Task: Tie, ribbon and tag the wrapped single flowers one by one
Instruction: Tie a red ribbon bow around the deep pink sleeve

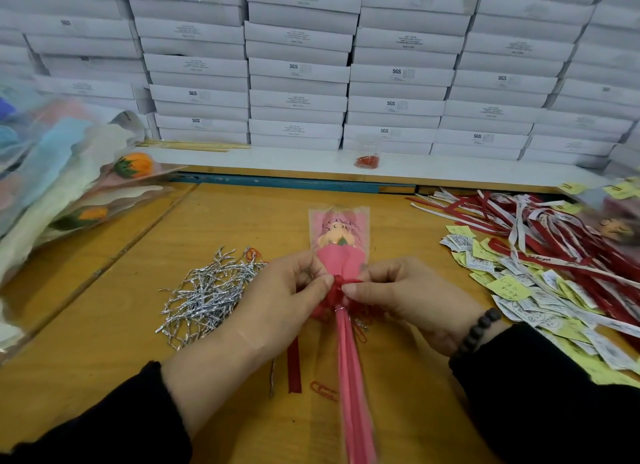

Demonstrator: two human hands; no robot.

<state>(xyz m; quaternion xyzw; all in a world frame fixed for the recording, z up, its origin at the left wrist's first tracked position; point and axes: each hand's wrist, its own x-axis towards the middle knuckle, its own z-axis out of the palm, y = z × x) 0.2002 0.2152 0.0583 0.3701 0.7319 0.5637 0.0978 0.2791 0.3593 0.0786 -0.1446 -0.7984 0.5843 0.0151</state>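
A single flower in pink wrap and clear film lies on the wooden table in front of me, head away from me, long pink stem towards me. A red ribbon sits at its neck, above a silver twist tie. My left hand and my right hand each pinch the ribbon from either side, thumbs almost meeting. A pile of silver twist ties lies left of my hands. Red and white ribbons and yellow and white paper tags are heaped on the right.
Wrapped flowers in pastel paper are stacked at the left edge. White flat boxes form a wall behind a white shelf holding a bag of red paper clips. A loose red ribbon strip and paper clip lie near the stem.
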